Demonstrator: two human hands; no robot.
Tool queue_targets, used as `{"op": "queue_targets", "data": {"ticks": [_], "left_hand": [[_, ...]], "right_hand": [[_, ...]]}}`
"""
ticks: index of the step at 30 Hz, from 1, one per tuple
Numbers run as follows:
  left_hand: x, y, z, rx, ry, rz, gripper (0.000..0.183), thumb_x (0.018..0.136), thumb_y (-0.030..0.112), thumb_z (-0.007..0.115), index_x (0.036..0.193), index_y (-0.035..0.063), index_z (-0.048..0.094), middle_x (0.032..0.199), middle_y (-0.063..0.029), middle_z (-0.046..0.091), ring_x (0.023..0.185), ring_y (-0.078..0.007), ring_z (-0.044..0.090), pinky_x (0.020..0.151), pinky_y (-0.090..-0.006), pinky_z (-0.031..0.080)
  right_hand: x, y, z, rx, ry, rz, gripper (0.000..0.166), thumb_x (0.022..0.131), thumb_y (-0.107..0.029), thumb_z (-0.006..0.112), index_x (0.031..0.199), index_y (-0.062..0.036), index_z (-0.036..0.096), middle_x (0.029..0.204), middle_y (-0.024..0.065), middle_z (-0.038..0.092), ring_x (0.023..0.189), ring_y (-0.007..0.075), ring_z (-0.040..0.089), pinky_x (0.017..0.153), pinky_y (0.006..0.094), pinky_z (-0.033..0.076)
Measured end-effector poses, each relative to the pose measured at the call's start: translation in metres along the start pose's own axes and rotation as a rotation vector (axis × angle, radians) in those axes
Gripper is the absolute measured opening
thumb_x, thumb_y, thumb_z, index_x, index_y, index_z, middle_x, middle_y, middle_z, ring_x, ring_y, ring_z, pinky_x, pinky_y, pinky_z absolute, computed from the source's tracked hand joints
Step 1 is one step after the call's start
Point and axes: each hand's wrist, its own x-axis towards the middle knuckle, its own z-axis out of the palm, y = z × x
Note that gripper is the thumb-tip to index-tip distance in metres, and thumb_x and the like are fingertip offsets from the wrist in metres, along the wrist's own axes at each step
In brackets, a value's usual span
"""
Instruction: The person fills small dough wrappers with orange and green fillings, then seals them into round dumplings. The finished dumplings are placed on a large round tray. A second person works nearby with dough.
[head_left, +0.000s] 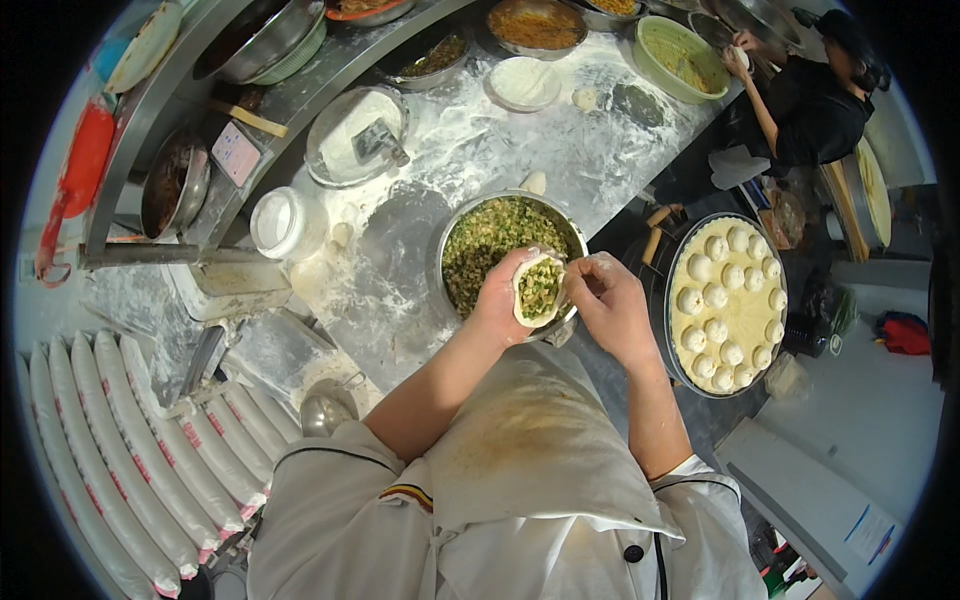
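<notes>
In my left hand (501, 300) rests a round dough wrapper (523, 315) heaped with chopped green filling (541, 288). My right hand (611, 304) pinches the wrapper's right rim between thumb and fingers, and the dough is open at the top. Both hands are over the near side of a steel bowl (448, 225) that holds more of the same green filling (510, 217). Part of that bowl's near rim is hidden behind my hands. A small pale piece of dough (534, 182) lies just beyond the bowl's far rim.
Right of me, a round steamer tray (731, 307) carries several pleated buns. On the floured steel table (480, 142) stand a flour basin (326, 161) with a scraper (375, 141), a white jar (283, 223) and a green basket (649, 56). A co-worker (814, 105) handles dough at far right.
</notes>
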Motion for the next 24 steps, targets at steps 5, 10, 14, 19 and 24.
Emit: {"op": "queue_targets", "data": {"ticks": [5, 10, 14, 19, 24], "left_hand": [[-0.004, 0.003, 0.003, -0.003, 0.026, -0.084, 0.026, 0.102, 0.028, 0.063, 0.109, 0.0056, 0.073, 0.103, -0.0108, 0.076, 0.093, -0.0249, 0.074, 0.085, -0.0423, 0.063], [0.0, 0.011, -0.001, 0.086, 0.057, -0.168, 0.028, 0.103, 0.029, 0.063, 0.11, 0.0041, 0.073, 0.103, -0.0123, 0.076, 0.094, -0.0252, 0.074, 0.084, -0.0427, 0.064], [0.001, 0.013, 0.012, 0.077, 0.075, -0.102, 0.029, 0.104, 0.029, 0.061, 0.112, 0.0036, 0.072, 0.107, -0.0128, 0.076, 0.097, -0.0255, 0.074, 0.085, -0.0425, 0.063], [0.005, 0.012, 0.002, 0.098, 0.05, -0.092, 0.032, 0.106, 0.031, 0.056, 0.115, 0.0031, 0.07, 0.11, -0.0132, 0.075, 0.099, -0.0271, 0.073, 0.085, -0.0445, 0.063], [-0.001, 0.017, 0.022, 0.131, 0.062, -0.182, 0.028, 0.104, 0.026, 0.061, 0.116, 0.002, 0.068, 0.106, -0.0132, 0.074, 0.095, -0.0257, 0.074, 0.083, -0.0436, 0.062]], "right_hand": [[0.001, -0.012, -0.004, 0.004, -0.056, 0.029, 0.015, 0.099, -0.01, 0.07, 0.104, 0.004, 0.071, 0.091, 0.0094, 0.065, 0.077, 0.0134, 0.068, 0.07, 0.0299, 0.055], [0.0, -0.006, -0.006, -0.075, -0.063, -0.042, 0.017, 0.096, -0.01, 0.071, 0.105, 0.0043, 0.07, 0.093, 0.0115, 0.066, 0.076, 0.0158, 0.067, 0.069, 0.0312, 0.055], [0.0, -0.013, -0.012, -0.109, -0.063, -0.016, 0.019, 0.094, -0.012, 0.071, 0.105, 0.0032, 0.071, 0.095, 0.0143, 0.067, 0.078, 0.0233, 0.068, 0.072, 0.0341, 0.054], [0.009, -0.021, -0.007, -0.16, -0.085, -0.096, 0.017, 0.092, -0.011, 0.072, 0.104, 0.0015, 0.072, 0.091, 0.0149, 0.066, 0.083, 0.0288, 0.069, 0.074, 0.0373, 0.056], [0.009, -0.019, -0.01, -0.239, -0.106, -0.137, 0.018, 0.091, -0.012, 0.073, 0.103, 0.0021, 0.07, 0.095, 0.0179, 0.067, 0.091, 0.0361, 0.068, 0.081, 0.0434, 0.055]]}}
